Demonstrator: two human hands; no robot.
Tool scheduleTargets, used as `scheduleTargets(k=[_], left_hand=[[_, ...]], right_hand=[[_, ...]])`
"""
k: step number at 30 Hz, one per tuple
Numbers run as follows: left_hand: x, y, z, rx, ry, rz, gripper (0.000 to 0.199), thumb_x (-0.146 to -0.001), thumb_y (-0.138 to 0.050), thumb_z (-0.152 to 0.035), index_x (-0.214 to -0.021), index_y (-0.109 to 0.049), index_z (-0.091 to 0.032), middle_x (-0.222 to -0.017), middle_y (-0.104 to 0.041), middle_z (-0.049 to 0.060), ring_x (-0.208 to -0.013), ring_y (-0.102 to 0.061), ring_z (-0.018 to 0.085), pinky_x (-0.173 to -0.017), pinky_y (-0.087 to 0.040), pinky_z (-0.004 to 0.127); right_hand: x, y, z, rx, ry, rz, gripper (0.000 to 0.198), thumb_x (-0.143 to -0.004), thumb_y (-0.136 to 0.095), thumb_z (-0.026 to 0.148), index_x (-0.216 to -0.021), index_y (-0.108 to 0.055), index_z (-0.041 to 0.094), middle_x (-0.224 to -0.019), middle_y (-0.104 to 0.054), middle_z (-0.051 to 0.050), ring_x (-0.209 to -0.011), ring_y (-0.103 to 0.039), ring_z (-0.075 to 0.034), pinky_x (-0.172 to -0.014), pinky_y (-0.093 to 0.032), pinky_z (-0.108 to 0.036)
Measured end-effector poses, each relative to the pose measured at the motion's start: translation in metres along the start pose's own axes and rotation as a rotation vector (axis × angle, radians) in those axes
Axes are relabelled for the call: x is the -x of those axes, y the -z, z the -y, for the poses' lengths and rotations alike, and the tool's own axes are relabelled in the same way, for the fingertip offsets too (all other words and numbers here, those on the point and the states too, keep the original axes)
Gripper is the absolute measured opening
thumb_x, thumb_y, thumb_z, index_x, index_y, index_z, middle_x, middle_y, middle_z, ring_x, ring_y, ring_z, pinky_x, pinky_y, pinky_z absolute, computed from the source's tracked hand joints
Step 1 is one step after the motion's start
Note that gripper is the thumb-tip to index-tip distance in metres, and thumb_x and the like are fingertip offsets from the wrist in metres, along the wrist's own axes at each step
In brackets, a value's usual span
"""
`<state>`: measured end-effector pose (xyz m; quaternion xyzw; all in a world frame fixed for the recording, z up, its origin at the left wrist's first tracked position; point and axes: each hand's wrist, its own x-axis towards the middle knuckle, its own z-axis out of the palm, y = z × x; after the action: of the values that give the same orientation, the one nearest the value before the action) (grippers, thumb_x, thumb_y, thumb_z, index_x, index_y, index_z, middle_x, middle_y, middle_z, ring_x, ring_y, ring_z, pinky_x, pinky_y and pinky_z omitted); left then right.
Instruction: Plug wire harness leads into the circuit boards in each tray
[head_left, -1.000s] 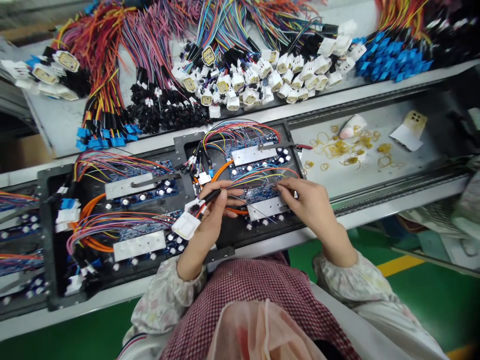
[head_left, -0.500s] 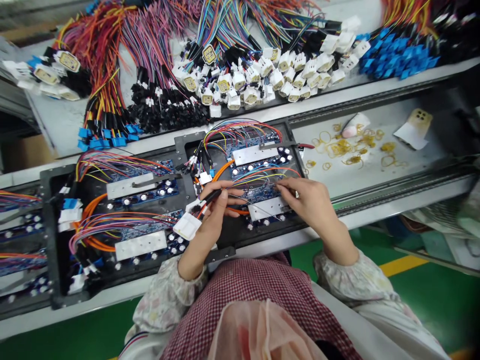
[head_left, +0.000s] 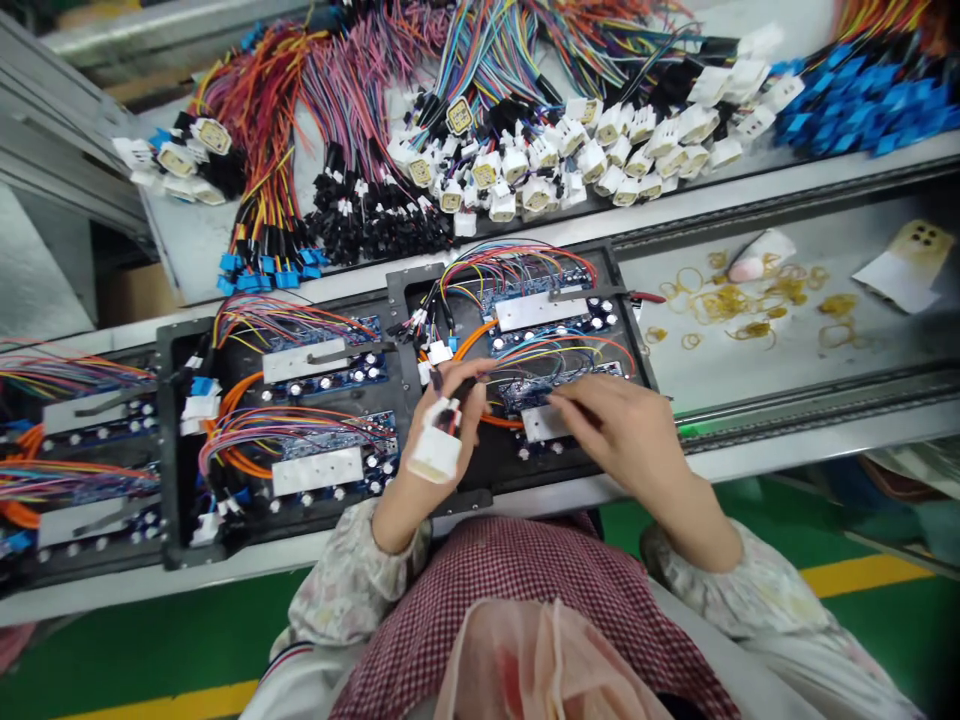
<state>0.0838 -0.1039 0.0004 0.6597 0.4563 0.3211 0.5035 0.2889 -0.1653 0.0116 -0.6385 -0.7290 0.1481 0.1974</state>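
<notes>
My left hand (head_left: pixel 442 430) is closed around a wire harness with black sleeving. Its white connector (head_left: pixel 436 448) hangs over the palm, facing me. Beneath both hands lies a blue circuit board (head_left: pixel 517 395) with a metal plate (head_left: pixel 538 424), in the front half of a black tray (head_left: pixel 472 478). My right hand (head_left: pixel 619 425) has thumb and forefinger pinched together low over that board, covering part of the plate; what is between the fingertips is too small to make out. Coloured wires (head_left: pixel 559 345) arch behind the fingers. Orange wires (head_left: pixel 499 420) reach the board's left end.
A second board with a metal plate (head_left: pixel 541 308) sits behind in the same tray, a grey strip-like tool with red end (head_left: pixel 646 297) across it. More trays (head_left: pixel 171 450) stand left. Harness bundles with white connectors (head_left: pixel 540 190) fill the back shelf. Rubber bands (head_left: pixel 724 303) lie right.
The view has shifted, so the bench appears further right. My left hand has turned, bringing the white connector over its palm. My right fingertips have moved nearer the metal plate, still pinched.
</notes>
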Motion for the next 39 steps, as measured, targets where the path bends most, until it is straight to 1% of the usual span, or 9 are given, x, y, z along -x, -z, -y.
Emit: scheduleTargets(k=[5, 10, 20, 23, 26, 29, 31, 36, 39], left_hand=[[0.001, 0.024, 0.009, -0.707, -0.409, 0.114, 0.032, -0.098, -0.048, -0.027, -0.127, -0.061, -0.021, -0.092, -0.06, 0.007, -0.078, -0.062, 0.02, -0.067, -0.053, 0.032], [0.0, 0.037, 0.005, -1.046, -0.474, 0.391, 0.05, -0.09, -0.034, -0.001, -0.139, -0.045, -0.009, -0.106, -0.061, 0.015, -0.092, -0.06, 0.024, -0.074, -0.054, 0.035], [-0.002, 0.042, 0.002, -1.077, -0.364, 0.531, 0.052, -0.091, -0.036, -0.005, -0.143, -0.037, -0.01, -0.117, -0.056, 0.015, -0.101, -0.057, 0.026, -0.086, -0.053, 0.04], [-0.004, 0.045, -0.001, -1.086, -0.338, 0.568, 0.056, -0.087, -0.038, -0.004, -0.143, -0.037, -0.011, -0.114, -0.056, 0.015, -0.099, -0.057, 0.025, -0.084, -0.053, 0.039], [-0.006, 0.048, -0.007, -1.02, -0.352, 0.621, 0.061, -0.084, -0.047, -0.01, -0.144, -0.035, -0.005, -0.115, -0.055, 0.017, -0.103, -0.055, 0.028, -0.087, -0.051, 0.04], [-0.005, 0.049, -0.011, -0.986, -0.332, 0.635, 0.07, -0.084, -0.06, -0.028, -0.144, -0.034, -0.003, -0.118, -0.053, 0.019, -0.107, -0.054, 0.031, -0.09, -0.051, 0.044], [0.0, 0.046, -0.011, -1.033, -0.293, 0.6, 0.074, -0.083, -0.066, -0.031, -0.144, -0.035, -0.003, -0.119, -0.053, 0.02, -0.108, -0.054, 0.033, -0.091, -0.051, 0.047], [0.023, 0.037, 0.001, -1.051, -0.224, 0.406, 0.074, -0.083, -0.067, -0.019, -0.148, -0.032, -0.015, -0.13, -0.05, 0.02, -0.113, -0.055, 0.032, -0.093, -0.051, 0.048], [0.043, 0.03, 0.009, -0.99, -0.257, 0.275, 0.08, -0.084, -0.068, -0.027, -0.152, -0.027, -0.021, -0.143, -0.042, 0.022, -0.128, -0.047, 0.036, -0.101, -0.046, 0.054]], right_hand=[[-0.011, -0.024, -0.011, 0.016, -0.089, 0.022, 0.025, -0.097, -0.051, 0.031, -0.101, -0.073, 0.02, -0.085, -0.074, -0.006, -0.074, -0.068, -0.019, -0.065, -0.043, -0.029], [-0.015, -0.034, -0.012, 0.069, -0.094, 0.041, 0.026, -0.095, -0.051, 0.031, -0.098, -0.075, 0.022, -0.078, -0.072, -0.005, -0.07, -0.066, -0.018, -0.062, -0.04, -0.028], [-0.015, -0.034, -0.013, 0.153, -0.017, 0.04, 0.023, -0.093, -0.055, 0.03, -0.094, -0.077, 0.025, -0.089, -0.078, -0.004, -0.076, -0.071, -0.021, -0.06, -0.043, -0.03], [-0.006, -0.011, -0.01, 0.18, 0.014, -0.047, 0.035, -0.097, -0.049, 0.043, -0.091, -0.078, 0.024, -0.082, -0.077, -0.005, -0.067, -0.071, -0.023, -0.054, -0.043, -0.032], [-0.018, 0.026, -0.009, 0.141, 0.198, -0.199, 0.051, -0.1, -0.036, 0.051, -0.087, -0.077, 0.023, -0.081, -0.077, -0.007, -0.06, -0.068, -0.022, -0.052, -0.043, -0.034], [-0.073, 0.054, 0.001, 0.36, 0.276, -0.347, 0.05, -0.097, -0.041, 0.055, -0.08, -0.075, 0.024, -0.06, -0.069, -0.008, -0.045, -0.056, -0.021, -0.043, -0.022, -0.032], [-0.133, 0.055, 0.014, 0.44, 0.252, -0.279, 0.039, -0.092, -0.05, 0.052, -0.082, -0.075, 0.023, -0.06, -0.067, -0.007, -0.05, -0.058, -0.022, -0.046, -0.023, -0.031], [-0.294, 0.004, 0.056, 0.478, 0.306, 0.084, 0.027, -0.091, -0.051, 0.018, -0.105, -0.073, 0.012, -0.101, -0.073, -0.018, -0.093, -0.067, -0.027, -0.073, -0.045, -0.035], [-0.348, -0.032, 0.077, 0.451, 0.382, 0.107, 0.03, -0.09, -0.051, 0.011, -0.113, -0.071, 0.013, -0.113, -0.071, -0.018, -0.107, -0.064, -0.026, -0.085, -0.046, -0.036]])
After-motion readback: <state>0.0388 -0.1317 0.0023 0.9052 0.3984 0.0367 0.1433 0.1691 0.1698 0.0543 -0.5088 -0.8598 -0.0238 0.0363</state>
